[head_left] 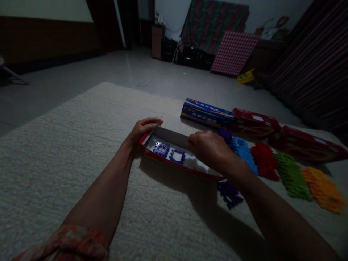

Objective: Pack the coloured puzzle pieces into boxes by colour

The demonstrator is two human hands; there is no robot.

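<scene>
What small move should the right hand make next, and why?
Probably lower the right hand toward the bare floor of the box: it is near that stretch, beside two purple pieces, while the left hand seems to steady the box's end. Its grip is hidden.

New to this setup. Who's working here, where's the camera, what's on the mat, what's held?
No machine: these are a person's bare hands, seen by a camera worn on the head, looking forward and down. The left hand touches the left end of an open box holding two purple plastic pieces. The right hand is curled at the box's right part; whether it grips anything is hidden. On the pale mat, to the right, are light blue, red, green and orange pieces, with a blue box behind.
</scene>
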